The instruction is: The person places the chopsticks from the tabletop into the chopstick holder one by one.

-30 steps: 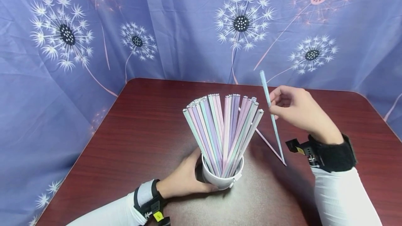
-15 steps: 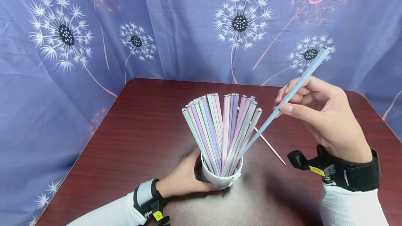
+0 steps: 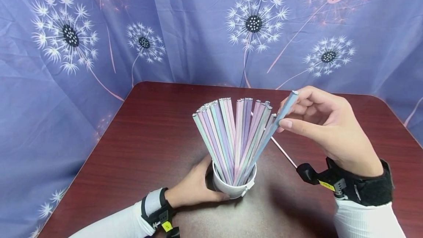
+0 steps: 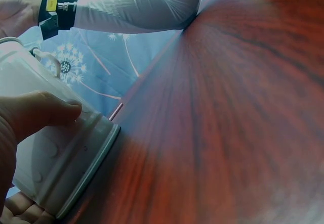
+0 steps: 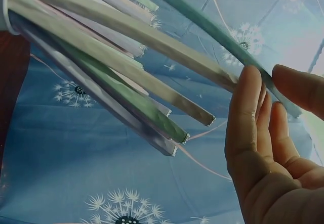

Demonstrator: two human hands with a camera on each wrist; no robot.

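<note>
My left hand grips a small white bucket around its side, with the thumb across the wall in the left wrist view. Several long pastel sticks with shiny silvery ends stand fanned out in it, in pink, mint, lilac and grey. A blue stick is pinched between the thumb and fingers of my right hand near its upper end. It leans right, its lower end inside the bucket's rim. The right wrist view shows the blue stick beside a beige stick that is close to my fingertips.
A thin pink rod lies on the dark red wooden table, right of the bucket and partly hidden by the sticks. A blue curtain with dandelion prints hangs behind the table and along its left side.
My right hand has swung the blue stick from over the table to the bucket and lowered it inside at the right edge. The left hand and bucket have stayed in place.
</note>
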